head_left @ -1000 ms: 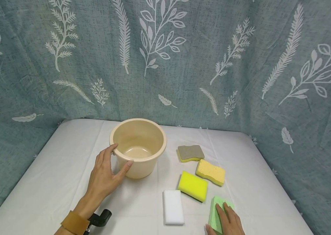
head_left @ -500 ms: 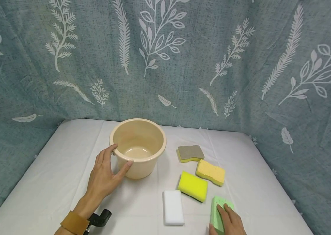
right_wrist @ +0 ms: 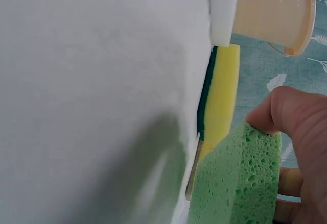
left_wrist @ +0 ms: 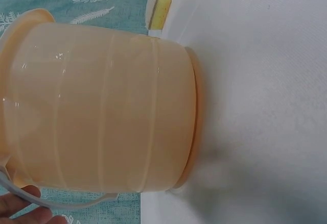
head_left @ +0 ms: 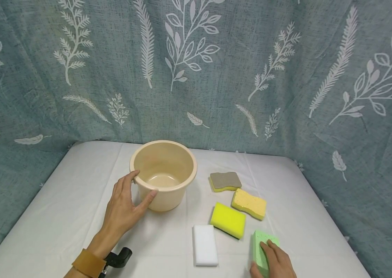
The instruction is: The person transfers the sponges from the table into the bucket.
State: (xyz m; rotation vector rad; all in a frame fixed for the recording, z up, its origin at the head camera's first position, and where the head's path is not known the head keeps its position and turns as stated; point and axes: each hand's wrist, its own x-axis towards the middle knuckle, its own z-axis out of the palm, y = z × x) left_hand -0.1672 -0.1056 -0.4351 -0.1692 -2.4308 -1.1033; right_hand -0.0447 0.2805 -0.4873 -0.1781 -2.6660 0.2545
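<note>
A cream bucket (head_left: 162, 197) stands upright left of the table's middle, open at the top. My left hand (head_left: 121, 208) holds its near-left rim, thumb and index finger spread along the edge; in the left wrist view some fingers (left_wrist: 23, 206) lie by the pale handle (left_wrist: 76, 203). My right hand (head_left: 276, 262) grips a light green sponge (right_wrist: 235, 178) between thumb and fingers at the near right. In the right wrist view the porous sponge stands tilted, with a shadow on the cloth beside it. The rest of the right hand is cut off by the frame.
Between the hands lie a white sponge (head_left: 205, 246) and a bright yellow sponge (head_left: 228, 220) with a dark underside. Behind them are a paler yellow sponge (head_left: 249, 204) and a grey-topped sponge (head_left: 225, 180). White cloth (head_left: 77, 185) covers the table; a patterned teal curtain (head_left: 196, 108) surrounds it.
My right hand has shifted slightly to the right with the green sponge, which looks a little raised and tilted. My left hand and the bucket have stayed in place.
</note>
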